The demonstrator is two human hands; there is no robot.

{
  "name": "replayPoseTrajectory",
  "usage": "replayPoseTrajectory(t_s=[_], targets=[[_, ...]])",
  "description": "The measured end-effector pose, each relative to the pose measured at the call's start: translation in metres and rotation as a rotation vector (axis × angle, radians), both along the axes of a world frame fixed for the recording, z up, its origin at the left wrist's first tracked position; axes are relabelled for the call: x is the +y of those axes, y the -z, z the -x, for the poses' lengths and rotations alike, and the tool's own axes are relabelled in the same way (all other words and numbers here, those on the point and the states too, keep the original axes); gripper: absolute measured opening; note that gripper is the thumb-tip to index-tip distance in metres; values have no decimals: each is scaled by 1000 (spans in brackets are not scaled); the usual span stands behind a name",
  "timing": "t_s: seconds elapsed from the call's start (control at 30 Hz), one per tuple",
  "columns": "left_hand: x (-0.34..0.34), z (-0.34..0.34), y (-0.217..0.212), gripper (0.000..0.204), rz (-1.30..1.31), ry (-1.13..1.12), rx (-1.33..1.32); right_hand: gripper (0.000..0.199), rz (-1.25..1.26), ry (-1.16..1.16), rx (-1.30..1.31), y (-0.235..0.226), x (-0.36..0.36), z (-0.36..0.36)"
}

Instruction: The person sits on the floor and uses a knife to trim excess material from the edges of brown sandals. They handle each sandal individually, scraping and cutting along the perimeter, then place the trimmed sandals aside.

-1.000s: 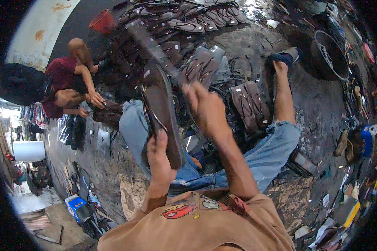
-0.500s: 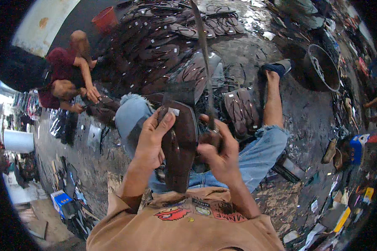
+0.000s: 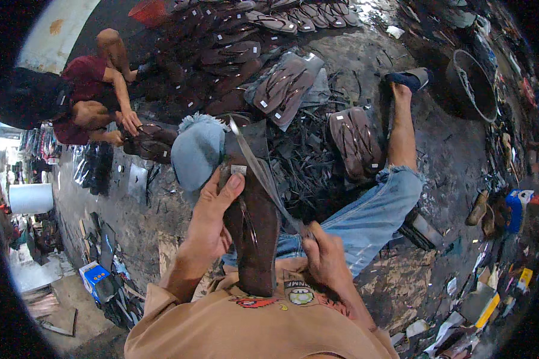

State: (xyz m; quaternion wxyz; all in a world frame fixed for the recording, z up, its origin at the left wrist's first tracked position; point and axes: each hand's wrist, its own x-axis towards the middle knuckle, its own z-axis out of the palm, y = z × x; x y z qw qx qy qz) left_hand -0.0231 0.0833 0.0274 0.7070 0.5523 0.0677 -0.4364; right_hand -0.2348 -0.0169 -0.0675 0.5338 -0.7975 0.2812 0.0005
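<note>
A dark brown flip-flop [image 3: 253, 230] with a thin strap and a white sticker is held upright in front of my chest. My left hand [image 3: 212, 215] is closed round its left side, thumb pressed on top near the sticker. In my closed right hand [image 3: 326, 254] is a long, thin-bladed knife [image 3: 259, 170]. Its blade slants up and left along the right edge of the sole, over a dark flap of material at the sole's upper end. The knife's handle is mostly hidden in my fist.
Black offcuts [image 3: 305, 173] litter the floor between my legs. A stack of flip-flops [image 3: 356, 143] lies by my right leg, with many more beyond. A co-worker's hand [image 3: 130, 121] touches footwear at left. A round bucket [image 3: 473, 90] stands at far right, a red bucket [image 3: 148, 12] at the back.
The knife has swung from pointing away, upright, to slanting left against the sole's right edge. My right hand has drawn down toward me. My left hand still grips the flip-flop.
</note>
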Motion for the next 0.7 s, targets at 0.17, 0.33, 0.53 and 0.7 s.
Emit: replayPoseTrajectory(t_s=[0.17,0.33,0.53,0.7], targets=[[-4,-5,-4,38,-42,88,-93,24,38,-30,-298,-7,-46,-88],[-12,-4,-4,38,-41,143,-125,24,73,10,-422,-5,-72,-143],[8,-30,-32,54,-177,417,-291,25,-196,111,-307,-32,-74,-65],[35,-4,-20,64,-385,439,-203,27,-147,-200,65,-29,-30,56]])
